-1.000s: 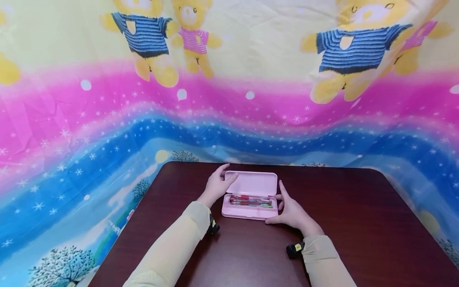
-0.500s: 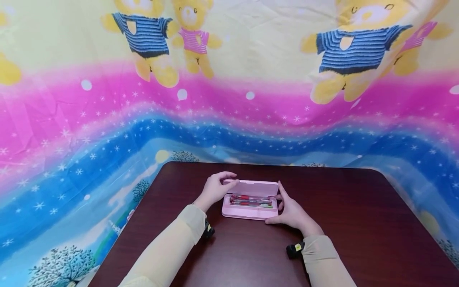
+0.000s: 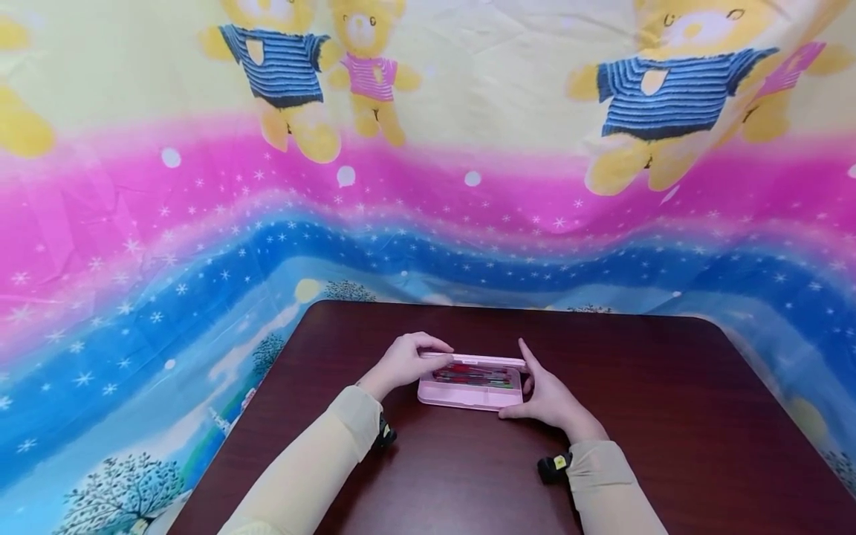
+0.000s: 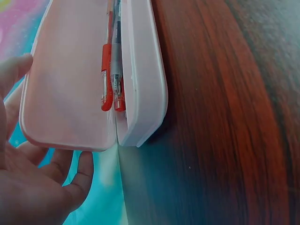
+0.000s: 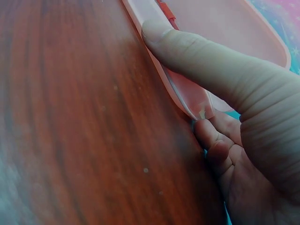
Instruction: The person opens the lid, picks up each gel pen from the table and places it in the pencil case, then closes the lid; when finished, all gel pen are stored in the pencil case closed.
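Observation:
A pink pencil case (image 3: 458,398) lies on the table with its lid (image 3: 491,361) tilted partway down over the tray. Several pens (image 3: 468,376) lie inside, a red pen (image 4: 107,75) among them in the left wrist view. My left hand (image 3: 403,361) pinches the lid's left end, thumb in front and fingers behind. At the case's right end my right hand (image 3: 550,397) holds the tray, its thumb along the front wall in the right wrist view and one finger pointing up beside the lid.
The dark wooden table (image 3: 642,416) has rounded far corners. Behind it hangs a printed bear curtain (image 3: 428,200). Black wrist cameras sit on both sleeves, one at the right cuff (image 3: 553,468).
My left hand has tipped the lid from nearly upright forward and down over the pens. The right hand has stayed at the case's right end. The head view has shifted slightly.

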Demonstrator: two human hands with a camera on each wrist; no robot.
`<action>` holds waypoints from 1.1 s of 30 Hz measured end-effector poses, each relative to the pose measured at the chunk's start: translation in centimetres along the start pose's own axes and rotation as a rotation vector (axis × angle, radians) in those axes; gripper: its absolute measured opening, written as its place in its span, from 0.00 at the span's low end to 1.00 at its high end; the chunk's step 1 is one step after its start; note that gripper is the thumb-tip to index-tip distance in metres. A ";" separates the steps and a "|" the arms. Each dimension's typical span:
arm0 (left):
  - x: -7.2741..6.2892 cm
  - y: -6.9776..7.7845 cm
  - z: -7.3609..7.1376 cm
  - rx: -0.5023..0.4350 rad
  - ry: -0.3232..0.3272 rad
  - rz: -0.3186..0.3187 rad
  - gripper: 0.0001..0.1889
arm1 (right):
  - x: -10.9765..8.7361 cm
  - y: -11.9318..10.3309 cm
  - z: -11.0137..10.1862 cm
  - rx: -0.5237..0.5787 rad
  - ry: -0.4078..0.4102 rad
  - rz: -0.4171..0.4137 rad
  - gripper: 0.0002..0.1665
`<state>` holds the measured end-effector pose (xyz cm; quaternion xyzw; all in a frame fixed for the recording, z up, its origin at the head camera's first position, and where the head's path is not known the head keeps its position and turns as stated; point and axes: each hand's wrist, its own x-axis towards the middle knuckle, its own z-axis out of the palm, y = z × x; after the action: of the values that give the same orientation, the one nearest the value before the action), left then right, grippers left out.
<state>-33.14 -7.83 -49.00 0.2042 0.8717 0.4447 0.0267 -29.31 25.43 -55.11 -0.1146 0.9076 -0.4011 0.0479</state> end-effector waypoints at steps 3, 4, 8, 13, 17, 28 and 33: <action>-0.3 0.1 0.1 0.046 -0.029 0.041 0.08 | -0.1 0.1 0.0 -0.004 -0.005 0.002 0.90; -0.4 0.2 0.2 0.061 -0.039 0.051 0.08 | -0.1 0.2 0.0 -0.005 -0.009 0.002 0.90; -1.1 0.2 0.4 0.128 -0.082 0.078 0.10 | -0.1 0.1 0.0 0.003 -0.019 0.001 0.88; -2.2 0.3 0.8 0.309 -0.118 0.138 0.14 | -0.2 0.1 0.1 0.009 -0.031 -0.015 0.87; -2.9 0.6 1.3 0.450 -0.129 0.192 0.16 | -0.4 0.0 0.0 -0.011 -0.018 -0.031 0.84; -4.0 0.6 2.5 0.652 -0.067 0.305 0.17 | -0.4 0.1 0.0 -0.080 -0.024 -0.071 0.79; -4.1 0.7 2.7 0.680 -0.056 0.325 0.17 | -0.3 0.1 -0.2 -0.102 -0.025 -0.084 0.77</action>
<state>-28.54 -6.96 -50.65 0.3491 0.9247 0.1226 -0.0897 -29.11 25.74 -55.07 -0.1600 0.9205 -0.3547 0.0362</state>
